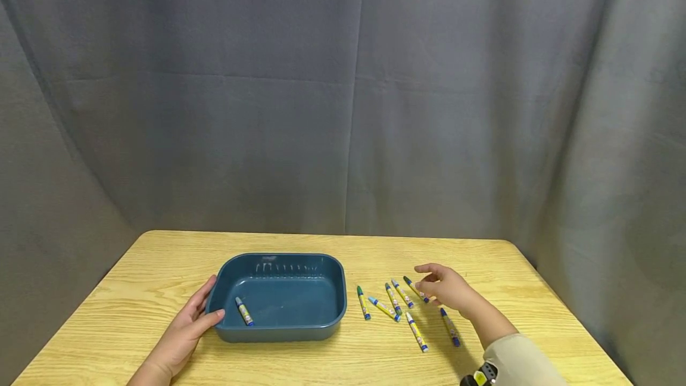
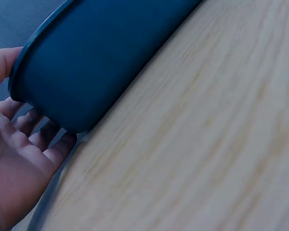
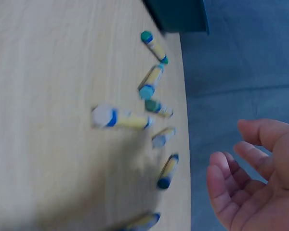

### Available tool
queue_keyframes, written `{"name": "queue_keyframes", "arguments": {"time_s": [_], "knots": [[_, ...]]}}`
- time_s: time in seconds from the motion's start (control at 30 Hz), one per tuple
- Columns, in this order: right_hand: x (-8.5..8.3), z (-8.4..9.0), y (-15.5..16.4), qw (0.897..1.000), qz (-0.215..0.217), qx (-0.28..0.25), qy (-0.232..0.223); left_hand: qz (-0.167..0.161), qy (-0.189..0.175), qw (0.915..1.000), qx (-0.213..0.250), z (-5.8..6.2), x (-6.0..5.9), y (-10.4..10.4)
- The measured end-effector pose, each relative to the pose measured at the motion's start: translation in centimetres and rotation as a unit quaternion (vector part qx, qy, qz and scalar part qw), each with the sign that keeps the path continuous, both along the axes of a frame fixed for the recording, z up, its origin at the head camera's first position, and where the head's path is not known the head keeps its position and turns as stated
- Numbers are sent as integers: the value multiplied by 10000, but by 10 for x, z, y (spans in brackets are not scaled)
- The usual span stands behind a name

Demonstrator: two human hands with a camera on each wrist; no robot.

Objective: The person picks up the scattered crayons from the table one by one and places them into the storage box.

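My left hand (image 1: 184,329) grips the left end of a dark blue rectangular dish (image 1: 278,333), thumb over the rim and fingers against the outer wall (image 2: 86,72). One grey-tipped crayon (image 1: 244,311) lies inside the dish. Over the loose crayons at the right, my right hand (image 1: 447,286) hovers with bent, spread fingers and nothing between them; the right wrist view also shows this hand (image 3: 260,178) empty. Nearest to it is a navy-tipped crayon (image 1: 411,285), partly overlapped by the fingers. A blue crayon (image 1: 450,327) lies below the wrist.
Several more crayons lie between the dish and my right hand: a green one (image 1: 364,302), a light blue one (image 1: 384,309) and a white one (image 1: 417,332) among them. The wooden table (image 1: 134,290) ends at a grey curtain (image 1: 343,106).
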State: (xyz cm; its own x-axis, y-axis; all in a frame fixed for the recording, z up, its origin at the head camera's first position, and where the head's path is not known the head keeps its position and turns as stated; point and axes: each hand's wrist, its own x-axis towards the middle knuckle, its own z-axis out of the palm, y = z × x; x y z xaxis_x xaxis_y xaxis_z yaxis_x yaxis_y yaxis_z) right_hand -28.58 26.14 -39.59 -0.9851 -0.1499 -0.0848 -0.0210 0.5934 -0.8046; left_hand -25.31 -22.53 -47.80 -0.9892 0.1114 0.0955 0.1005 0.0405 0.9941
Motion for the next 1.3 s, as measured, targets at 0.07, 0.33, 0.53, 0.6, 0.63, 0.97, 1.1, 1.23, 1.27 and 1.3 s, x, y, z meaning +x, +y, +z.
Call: {"name": "queue_keyframes", "arguments": {"time_s": [0.07, 0.33, 0.53, 0.6, 0.63, 0.97, 1.1, 1.23, 1.27, 1.3], "knots": [[6, -3, 8, 10000, -14, -63, -49, 1, -5, 10000, 7, 1, 0, 0], [21, -15, 35, 9993, 142, -305, -192, -2, -15, 10000, 3, 0, 0, -1], [30, -24, 44, 9997, 55, -112, -232, -9, -54, 10000, 4, -1, -1, -1], [33, -27, 45, 9997, -53, -9, -253, -5, -54, 10000, 5, -1, -1, -1], [34, -28, 46, 9996, -121, 26, -264, -6, -54, 10000, 4, -2, -1, -1], [36, -43, 40, 9974, -541, 418, -232, 0, -73, 10000, 12, -3, -2, -1], [37, -44, 34, 9950, -762, 628, -139, -23, -134, 9999, 24, -1, -2, -1], [39, -46, 31, 9940, -889, 621, -117, -2, -203, 9998, 26, 0, -2, 0], [39, -46, 31, 9939, -903, 615, -116, -6, -204, 9998, 27, 0, -2, 0], [39, -46, 31, 9939, -913, 613, -119, -7, -205, 9998, 26, 0, -2, 0]]}}
